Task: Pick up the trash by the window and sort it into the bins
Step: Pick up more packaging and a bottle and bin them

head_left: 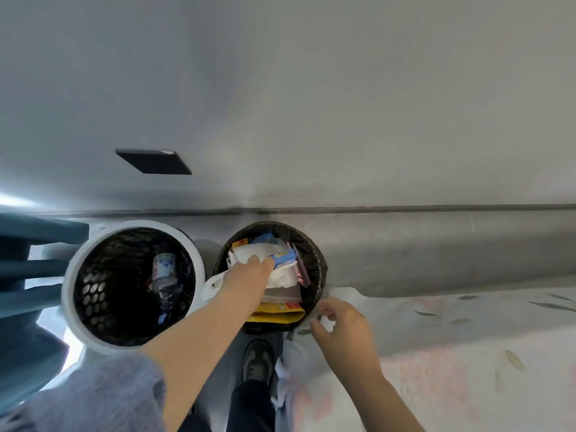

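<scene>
Pinching wrapper (285, 258), left hand (249, 277) over crammed bin (322, 271).

Appeared to be a home bedroom. Indicated by a pale floral bedsheet (467, 353), a white-rimmed mesh basket (70, 275) and a black-lined bin (318, 260) placed against a plain wall (311, 88), and a teal curtain (31, 232) hung just beside the basket.

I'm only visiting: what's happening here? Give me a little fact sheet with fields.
white bin: plastic bottle inside
black bin: heaped with wrappers and paper
left hand: over the black bin, holding a blue wrapper
right hand: beside the black bin's rim, fingers curled; unclear whether it holds anything
</scene>
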A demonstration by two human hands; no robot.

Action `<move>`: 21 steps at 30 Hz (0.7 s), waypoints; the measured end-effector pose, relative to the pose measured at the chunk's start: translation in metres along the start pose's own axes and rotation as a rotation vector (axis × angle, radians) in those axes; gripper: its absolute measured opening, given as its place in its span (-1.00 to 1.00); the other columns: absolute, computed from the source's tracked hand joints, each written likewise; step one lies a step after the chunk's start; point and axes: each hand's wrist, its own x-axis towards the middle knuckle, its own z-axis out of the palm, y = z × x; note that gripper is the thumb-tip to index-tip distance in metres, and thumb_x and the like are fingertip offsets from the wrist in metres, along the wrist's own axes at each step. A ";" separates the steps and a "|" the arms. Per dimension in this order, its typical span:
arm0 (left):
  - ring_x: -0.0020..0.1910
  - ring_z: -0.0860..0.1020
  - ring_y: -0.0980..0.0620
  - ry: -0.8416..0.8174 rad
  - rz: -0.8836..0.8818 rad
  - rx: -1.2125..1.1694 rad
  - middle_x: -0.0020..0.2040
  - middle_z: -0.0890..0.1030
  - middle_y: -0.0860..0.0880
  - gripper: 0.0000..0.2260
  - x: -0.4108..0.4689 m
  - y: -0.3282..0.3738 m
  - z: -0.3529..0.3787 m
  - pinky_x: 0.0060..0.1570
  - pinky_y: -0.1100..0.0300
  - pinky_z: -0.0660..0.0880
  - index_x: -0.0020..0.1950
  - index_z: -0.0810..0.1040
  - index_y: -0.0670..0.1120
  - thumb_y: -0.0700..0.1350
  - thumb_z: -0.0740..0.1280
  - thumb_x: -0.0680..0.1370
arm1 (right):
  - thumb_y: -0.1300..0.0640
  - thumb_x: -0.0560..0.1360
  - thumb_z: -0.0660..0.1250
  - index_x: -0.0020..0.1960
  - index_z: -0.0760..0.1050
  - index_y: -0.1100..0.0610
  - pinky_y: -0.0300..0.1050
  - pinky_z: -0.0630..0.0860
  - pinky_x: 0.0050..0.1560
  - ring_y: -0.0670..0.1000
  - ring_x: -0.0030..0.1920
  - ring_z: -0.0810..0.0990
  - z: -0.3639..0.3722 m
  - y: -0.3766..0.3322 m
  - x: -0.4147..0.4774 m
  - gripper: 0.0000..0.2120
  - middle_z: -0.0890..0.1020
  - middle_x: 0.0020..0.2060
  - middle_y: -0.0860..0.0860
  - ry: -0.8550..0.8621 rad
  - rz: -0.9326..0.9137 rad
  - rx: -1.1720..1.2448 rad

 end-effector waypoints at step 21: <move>0.55 -0.05 -0.15 0.028 0.049 0.142 0.57 -0.01 -0.07 -0.36 0.020 -0.074 0.060 0.49 -0.17 0.01 0.55 0.03 -0.03 0.09 0.23 0.57 | 0.06 0.47 0.35 0.53 0.10 0.02 0.02 0.36 0.36 0.16 0.44 0.22 0.098 -0.005 0.118 -0.29 0.21 0.47 0.08 -0.288 -0.214 -0.340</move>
